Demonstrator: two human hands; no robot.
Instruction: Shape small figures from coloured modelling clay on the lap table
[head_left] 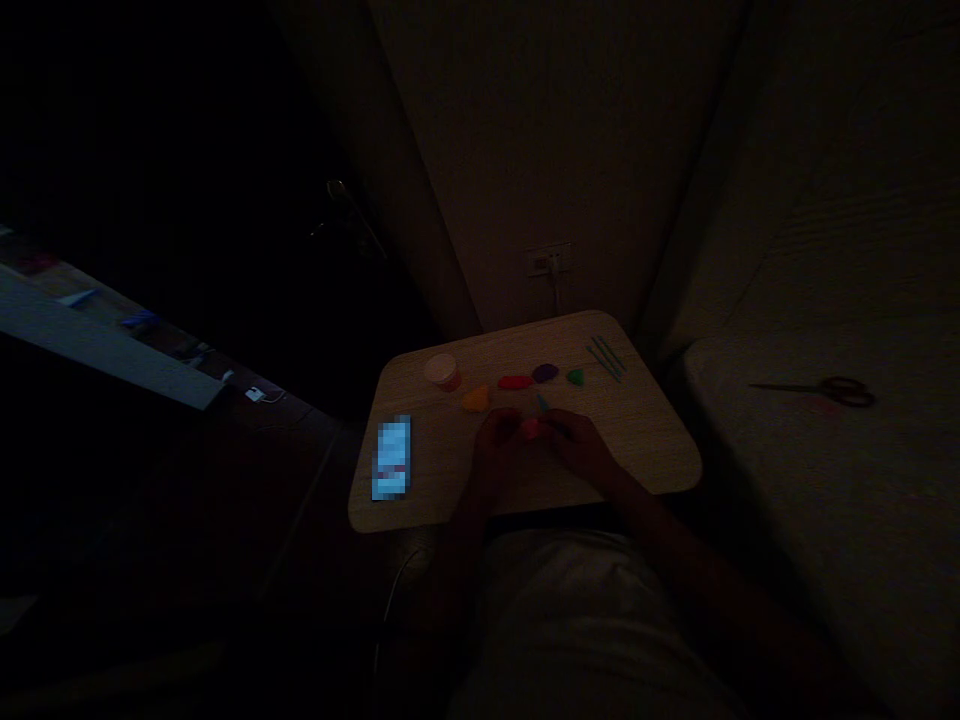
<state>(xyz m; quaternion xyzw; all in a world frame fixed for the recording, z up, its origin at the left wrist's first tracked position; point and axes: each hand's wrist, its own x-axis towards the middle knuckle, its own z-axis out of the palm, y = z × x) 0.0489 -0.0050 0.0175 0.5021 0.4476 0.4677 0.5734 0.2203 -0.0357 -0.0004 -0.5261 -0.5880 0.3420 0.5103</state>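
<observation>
The room is very dark. On a small wooden tray table (pixel 652 440), my left hand (pixel 496 440) and my right hand (pixel 581 443) meet around a small pink lump of clay (pixel 530 430), fingers curled on it. A thin teal tool (pixel 541 403) sticks up by my right fingers. Beyond the hands lie an orange clay piece (pixel 475 400), a red one (pixel 514 382), a purple one (pixel 545 373) and a green one (pixel 575 377).
A small round tub (pixel 442 372) stands at the table's far left. A lit phone (pixel 392 458) lies on its left side. Thin green sticks (pixel 606 358) rest at the far right corner. Scissors (pixel 832 390) lie on the bed to the right.
</observation>
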